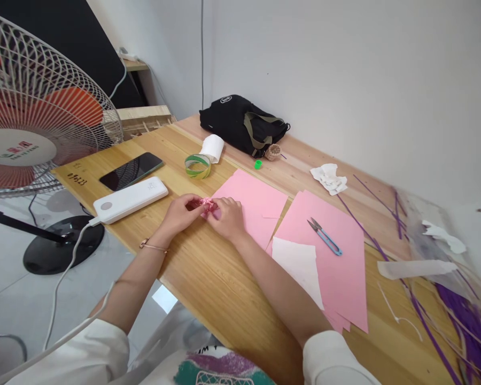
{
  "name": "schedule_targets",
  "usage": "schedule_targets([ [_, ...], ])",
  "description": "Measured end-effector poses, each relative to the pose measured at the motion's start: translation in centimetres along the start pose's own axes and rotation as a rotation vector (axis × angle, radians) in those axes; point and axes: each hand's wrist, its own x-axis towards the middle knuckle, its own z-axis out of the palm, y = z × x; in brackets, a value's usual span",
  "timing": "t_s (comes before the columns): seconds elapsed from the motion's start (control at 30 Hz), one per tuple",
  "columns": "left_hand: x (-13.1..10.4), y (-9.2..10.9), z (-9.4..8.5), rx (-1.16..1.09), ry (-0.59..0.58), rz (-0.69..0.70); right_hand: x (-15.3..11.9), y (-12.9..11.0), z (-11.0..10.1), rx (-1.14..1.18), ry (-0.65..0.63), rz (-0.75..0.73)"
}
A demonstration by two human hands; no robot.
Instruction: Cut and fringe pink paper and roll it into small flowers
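A: Head view. Fingers?
B: Left hand point(179, 215) and right hand point(229, 219) both pinched nearly closed, thumbs against fingers, 1 small pink piece point(207, 202) held between them.
A: How far along is it?
B: Looks frilly, spiky on top, so some shaping seems done. Finished or not, can't tell; the fingertips cover its lower part. Both hands are on it, so I'd call it mid-work.
A: Sheets?
B: 1 pink sheet point(260, 199) flat, just right of the fingers. Farther right, a pink stack point(344, 283), with white paper point(296, 262) overlapping its near-left side. No folds or cut-outs that I can make out.
A: Snips?
B: Blue snips point(325, 237) lying on that stack, well right of the fingers, not in use.
A: Rest?
B: Tape roll point(198, 175) just beyond the fingers, white roll point(214, 145) behind it. Power bank point(132, 200) and phone point(131, 171) left of them. Purple strips point(471, 331) far right, loose, some bunched; neither hand is touching them.
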Motion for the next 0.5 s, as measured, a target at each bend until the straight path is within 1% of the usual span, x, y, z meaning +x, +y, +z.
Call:
schedule_targets([
  [0.07, 0.0, -0.1, 0.1, 0.013, 0.002, 0.006, 0.1, 0.0, 0.1, 0.086, 0.054, 0.039],
  [0.13, 0.1, -0.1, 0.2, 0.030, 0.008, 0.008, 0.4, 0.1, -0.1, 0.206, 0.133, 0.102],
  [0.2, 0.1, -0.1, 0.2, 0.043, 0.006, 0.009, 0.8, 0.0, -0.9, 0.331, 0.239, 0.152],
  [0.23, 0.0, -0.1, 0.2, 0.044, 0.003, 0.011, 0.9, -0.2, -1.7, 0.386, 0.300, 0.156],
  [0.3, 0.0, -0.1, 0.2, 0.049, -0.003, 0.016, 0.8, -1.1, -4.4, 0.463, 0.425, 0.108],
  [0.33, -0.1, -0.1, 0.1, 0.056, -0.002, 0.019, 0.4, -1.8, -6.3, 0.490, 0.481, 0.060],
  [0.4, -0.1, -0.1, 0.1, 0.072, 0.006, 0.026, -1.1, -4.0, -10.8, 0.537, 0.560, -0.089],
  [0.47, -0.1, -0.1, 0.1, 0.079, 0.007, 0.029, -3.6, -6.6, -15.4, 0.538, 0.574, -0.238],
  [0.5, -0.1, -0.2, 0.1, 0.076, 0.006, 0.028, -5.0, -7.9, -17.5, 0.540, 0.568, -0.275],
])
